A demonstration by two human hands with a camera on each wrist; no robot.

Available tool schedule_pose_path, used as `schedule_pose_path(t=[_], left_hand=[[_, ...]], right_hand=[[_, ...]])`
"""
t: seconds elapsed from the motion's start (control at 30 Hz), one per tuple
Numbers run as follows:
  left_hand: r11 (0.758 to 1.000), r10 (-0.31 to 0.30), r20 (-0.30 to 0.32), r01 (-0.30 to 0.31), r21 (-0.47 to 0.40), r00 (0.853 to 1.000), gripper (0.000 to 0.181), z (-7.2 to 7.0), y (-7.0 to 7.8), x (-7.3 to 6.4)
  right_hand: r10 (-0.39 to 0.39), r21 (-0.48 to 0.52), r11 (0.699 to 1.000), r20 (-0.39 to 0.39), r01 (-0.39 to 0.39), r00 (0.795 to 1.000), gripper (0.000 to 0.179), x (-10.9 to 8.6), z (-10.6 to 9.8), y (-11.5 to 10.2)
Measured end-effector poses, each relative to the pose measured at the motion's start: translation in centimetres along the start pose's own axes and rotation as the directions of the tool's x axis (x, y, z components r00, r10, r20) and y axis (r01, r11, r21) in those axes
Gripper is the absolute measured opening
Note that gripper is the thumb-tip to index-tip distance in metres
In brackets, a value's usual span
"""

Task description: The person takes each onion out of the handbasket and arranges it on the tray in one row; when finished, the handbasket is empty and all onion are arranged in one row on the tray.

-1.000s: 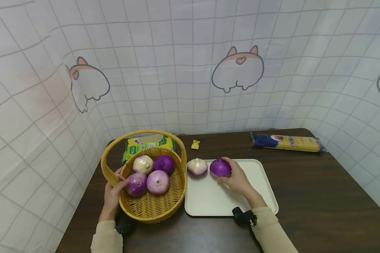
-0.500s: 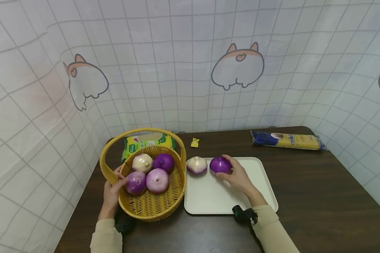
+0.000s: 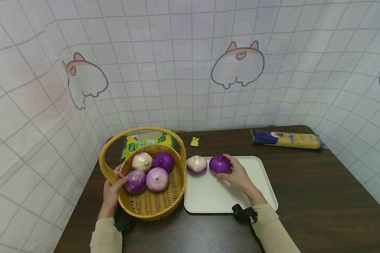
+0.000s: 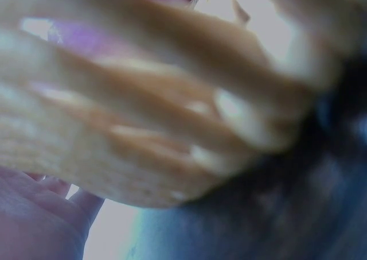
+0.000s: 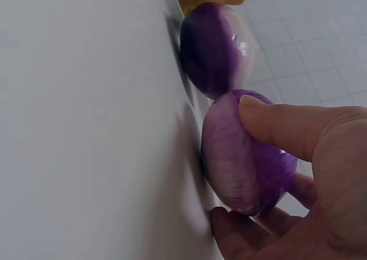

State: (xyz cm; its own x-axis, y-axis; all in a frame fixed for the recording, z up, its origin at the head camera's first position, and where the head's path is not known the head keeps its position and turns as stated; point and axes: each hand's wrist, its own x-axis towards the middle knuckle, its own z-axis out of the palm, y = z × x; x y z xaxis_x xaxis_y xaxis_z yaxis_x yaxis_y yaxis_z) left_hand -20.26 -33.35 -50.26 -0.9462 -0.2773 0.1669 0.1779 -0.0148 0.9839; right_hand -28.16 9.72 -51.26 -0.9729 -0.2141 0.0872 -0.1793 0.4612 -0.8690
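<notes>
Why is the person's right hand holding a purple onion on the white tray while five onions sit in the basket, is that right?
Not quite: the basket holds four onions, not five, as the head view shows. The rest stands: the right hand holds the purple onion on the white tray.

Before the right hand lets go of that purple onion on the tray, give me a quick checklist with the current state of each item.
1. Right hand grips the dark purple onion with thumb and fingers: ok.
2. That onion sits on the white tray: ok.
3. Clearance from the pale onion beside it: cannot tell; the two look close or touching in the right wrist view.
4. Left hand holds the wicker basket at its rim: ok.
5. Four onions remain inside the basket: ok.
6. Tray lies flat on the dark table: ok.
</notes>
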Motion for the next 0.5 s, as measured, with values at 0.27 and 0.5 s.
schedule_pose_path(t=[0.27, 0.5], left_hand=[[1.0, 0.007, 0.005, -0.007, 0.008, 1.0, 0.016, 0.1, 0.0, 0.1], [1.0, 0.001, 0.002, -0.001, 0.009, 1.0, 0.017, 0.0, 0.1, 0.0]], right_hand=[[0.04, 0.028, 0.999, 0.014, -0.04, 0.999, 0.091, 0.0, -0.1, 0.0], [0.041, 0.036, 0.998, 0.074, -0.043, 0.996, 0.099, -0.2, -1.2, -0.7]])
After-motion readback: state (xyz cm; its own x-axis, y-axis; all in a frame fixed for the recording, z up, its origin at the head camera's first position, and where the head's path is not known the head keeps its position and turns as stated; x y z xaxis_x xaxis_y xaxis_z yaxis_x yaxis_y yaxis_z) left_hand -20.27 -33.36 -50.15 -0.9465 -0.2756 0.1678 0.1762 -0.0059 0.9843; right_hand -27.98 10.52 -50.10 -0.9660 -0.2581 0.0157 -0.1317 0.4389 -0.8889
